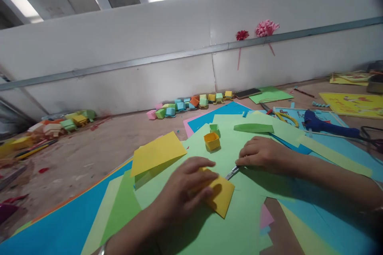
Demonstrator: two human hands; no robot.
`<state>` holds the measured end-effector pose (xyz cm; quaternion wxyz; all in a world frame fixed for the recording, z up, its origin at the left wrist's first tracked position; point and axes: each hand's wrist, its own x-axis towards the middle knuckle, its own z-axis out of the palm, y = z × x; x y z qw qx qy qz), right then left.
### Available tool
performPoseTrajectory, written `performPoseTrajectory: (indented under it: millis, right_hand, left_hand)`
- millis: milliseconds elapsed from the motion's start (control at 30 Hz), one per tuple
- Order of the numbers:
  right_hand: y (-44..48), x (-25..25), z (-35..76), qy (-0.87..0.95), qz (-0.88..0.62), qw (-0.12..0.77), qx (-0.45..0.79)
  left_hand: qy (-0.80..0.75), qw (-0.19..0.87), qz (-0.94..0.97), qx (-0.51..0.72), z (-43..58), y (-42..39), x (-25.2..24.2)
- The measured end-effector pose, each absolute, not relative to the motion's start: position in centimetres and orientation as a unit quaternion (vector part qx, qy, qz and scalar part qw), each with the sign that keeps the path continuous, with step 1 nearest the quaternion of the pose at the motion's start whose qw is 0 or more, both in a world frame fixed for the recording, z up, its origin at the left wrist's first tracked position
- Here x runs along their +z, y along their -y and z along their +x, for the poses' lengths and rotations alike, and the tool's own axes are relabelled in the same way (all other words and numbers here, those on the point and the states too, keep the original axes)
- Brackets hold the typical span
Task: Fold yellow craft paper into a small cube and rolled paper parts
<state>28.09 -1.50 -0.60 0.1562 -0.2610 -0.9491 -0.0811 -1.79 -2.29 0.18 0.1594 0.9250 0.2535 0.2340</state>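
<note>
My left hand (187, 187) lies over a folded yellow paper piece (223, 197), its fingers apart and resting on the paper. Closed fingers of my right hand (265, 154) grip a slim silver tool (232, 172); its tip is at the upper edge of that paper, and the rest is hidden in the hand, so I cannot tell its exact kind. Beyond the hands stand a small orange-yellow paper box (212, 142) and a smaller green paper box (214, 129). Left of them is a larger folded yellow sheet (158, 153).
Layered green and blue sheets (239, 223) cover the table. A blue glue gun (329, 126) and yellow-handled scissors (287, 119) lie at the right. Small folded-paper figures (179, 105) line the white wall, near a phone (248, 93). More paper figures (68, 124) sit at the left.
</note>
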Motion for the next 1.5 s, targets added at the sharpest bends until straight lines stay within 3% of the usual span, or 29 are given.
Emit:
performPoseTrajectory:
  millis: [200,733,1500]
  right_hand:
    - [1.7,0.3,28.4,0.954,-0.267,0.128,-0.049]
    - [2.3,0.6,28.3,0.958,-0.278,0.064,0.009]
    - [3.0,0.5,27.7,0.956,-0.260,0.107,0.086]
  left_hand:
    - [-0.261,0.244,0.923,0.146,-0.7,3.3,-0.9]
    - [-0.352,0.237,0.892,0.158,-0.2,4.5,-1.3]
    - [-0.333,0.228,0.902,0.154,-0.2,4.1,-1.2]
